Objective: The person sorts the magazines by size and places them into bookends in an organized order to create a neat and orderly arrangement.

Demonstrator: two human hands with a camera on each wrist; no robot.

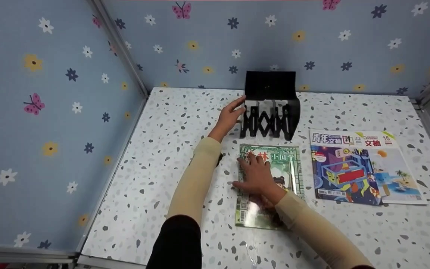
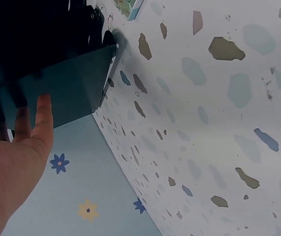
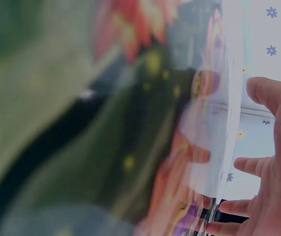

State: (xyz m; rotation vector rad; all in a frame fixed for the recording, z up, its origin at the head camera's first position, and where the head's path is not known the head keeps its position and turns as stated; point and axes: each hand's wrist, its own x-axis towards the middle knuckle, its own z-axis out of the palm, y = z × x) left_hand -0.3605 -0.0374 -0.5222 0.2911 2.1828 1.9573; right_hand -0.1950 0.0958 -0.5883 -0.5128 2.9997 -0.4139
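Note:
A black folding book rack (image 1: 263, 123) with crisscross bars and a tall end plate (image 1: 270, 85) stands toward the back wall. My left hand (image 1: 230, 116) is at its left side, fingers stretched out toward the plate. In the left wrist view, the fingertips of the left hand (image 2: 25, 142) overlap the lower edge of the dark panel (image 2: 71, 86). Below the rack lies a glossy green-bordered magazine (image 1: 252, 218). My right hand (image 1: 258, 177) is over its upper left part, fingers spread. The right wrist view has the right hand (image 3: 278, 162) beside the glossy cover (image 3: 106, 147).
Right of the green magazine, two more magazines overlap on the speckled table (image 1: 162, 149): one with a purple-blue cover (image 1: 343, 173), the other with a beach picture (image 1: 401, 175). Flower-patterned walls (image 1: 215, 45) stand at the back and the left.

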